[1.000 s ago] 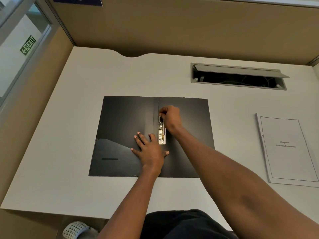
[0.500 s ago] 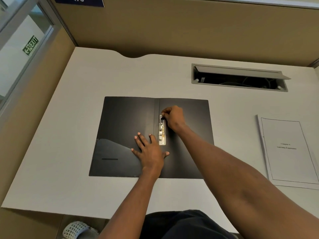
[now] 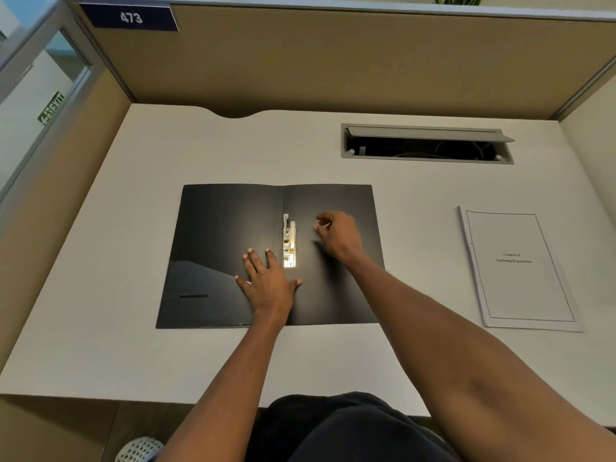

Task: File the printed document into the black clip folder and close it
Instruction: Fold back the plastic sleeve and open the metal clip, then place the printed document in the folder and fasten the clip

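The black clip folder [image 3: 230, 235] lay open and flat on the white counter [image 3: 133, 201], with its two covers spread to the left and to the right of the spine. The metal clip [image 3: 288, 240] stood just right of the spine, on the right cover, and it caught the light.

The left hand [image 3: 268, 283] rested flat on the folder, palm down. Its fingers [image 3: 255, 261] were spread wide and held nothing; they pressed on the left cover, and the thumb reached across the spine onto the right cover, just below the clip. The tips of the longer fingers lay just beside the lower end of the clip, but I could not tell if they touched it.

The right hand [image 3: 340, 233] was over the right cover, to the right of the clip and apart from it. Its fingers [image 3: 321, 216] were loosely curled and partly open, pointing left toward the clip, and there was nothing between them. Whether this hand touched the cover could not be seen clearly.

The printed document [image 3: 520, 268] lay on the counter well to the right of the folder, not touching it, with the title page facing up. It was far from both hands. Behind the folder, a cable slot [image 3: 426, 145] with a grey lid was open in the counter.
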A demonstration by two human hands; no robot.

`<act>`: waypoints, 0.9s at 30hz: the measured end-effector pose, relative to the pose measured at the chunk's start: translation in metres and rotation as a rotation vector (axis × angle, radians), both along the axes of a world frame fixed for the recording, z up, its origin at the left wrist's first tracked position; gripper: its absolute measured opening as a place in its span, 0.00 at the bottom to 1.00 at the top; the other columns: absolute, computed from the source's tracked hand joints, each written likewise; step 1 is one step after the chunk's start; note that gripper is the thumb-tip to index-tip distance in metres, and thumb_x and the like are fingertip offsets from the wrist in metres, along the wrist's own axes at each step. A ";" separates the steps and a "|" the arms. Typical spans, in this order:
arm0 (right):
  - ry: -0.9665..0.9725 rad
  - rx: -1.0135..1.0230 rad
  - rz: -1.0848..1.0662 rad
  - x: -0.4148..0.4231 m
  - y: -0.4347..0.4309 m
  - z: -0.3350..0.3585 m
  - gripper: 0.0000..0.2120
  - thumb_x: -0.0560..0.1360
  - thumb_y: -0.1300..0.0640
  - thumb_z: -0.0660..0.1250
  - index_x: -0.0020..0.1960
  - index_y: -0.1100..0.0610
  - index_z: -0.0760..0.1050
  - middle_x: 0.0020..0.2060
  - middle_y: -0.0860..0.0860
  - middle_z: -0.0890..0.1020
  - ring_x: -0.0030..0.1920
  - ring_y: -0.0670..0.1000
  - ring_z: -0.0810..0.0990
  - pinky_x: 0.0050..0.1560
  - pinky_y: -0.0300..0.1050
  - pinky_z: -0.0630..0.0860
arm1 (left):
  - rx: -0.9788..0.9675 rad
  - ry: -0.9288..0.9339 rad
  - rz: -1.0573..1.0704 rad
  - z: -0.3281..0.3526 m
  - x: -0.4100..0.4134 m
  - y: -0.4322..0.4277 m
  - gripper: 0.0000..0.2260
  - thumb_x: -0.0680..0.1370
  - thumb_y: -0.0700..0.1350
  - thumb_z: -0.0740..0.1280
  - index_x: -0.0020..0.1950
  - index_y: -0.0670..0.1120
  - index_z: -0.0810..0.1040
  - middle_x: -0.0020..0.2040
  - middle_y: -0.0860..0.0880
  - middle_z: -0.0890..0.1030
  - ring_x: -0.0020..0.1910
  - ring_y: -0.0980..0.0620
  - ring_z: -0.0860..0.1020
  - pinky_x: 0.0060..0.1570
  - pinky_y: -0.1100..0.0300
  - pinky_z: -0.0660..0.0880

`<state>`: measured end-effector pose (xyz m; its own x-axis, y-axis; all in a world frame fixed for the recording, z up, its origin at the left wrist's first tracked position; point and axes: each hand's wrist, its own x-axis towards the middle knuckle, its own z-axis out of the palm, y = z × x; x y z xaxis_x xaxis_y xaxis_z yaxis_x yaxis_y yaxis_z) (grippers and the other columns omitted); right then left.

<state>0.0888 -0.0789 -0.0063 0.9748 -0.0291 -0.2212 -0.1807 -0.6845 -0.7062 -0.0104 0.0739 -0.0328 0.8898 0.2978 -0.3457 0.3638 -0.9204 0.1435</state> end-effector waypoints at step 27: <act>-0.077 -0.225 -0.304 -0.102 -0.376 0.000 0.19 0.79 0.52 0.69 0.68 0.56 0.75 0.65 0.53 0.77 0.65 0.54 0.76 0.60 0.53 0.77 | -0.752 -0.084 -0.037 0.014 -0.017 -0.326 0.23 0.82 0.44 0.65 0.76 0.38 0.70 0.70 0.42 0.73 0.63 0.47 0.78 0.59 0.64 0.69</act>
<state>-0.0133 -0.4553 -0.0064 0.9278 -0.3586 -0.1034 -0.3516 -0.7471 -0.5641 -0.0274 -0.2519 -0.0191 0.9269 -0.0218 -0.3747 0.2951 -0.5747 0.7633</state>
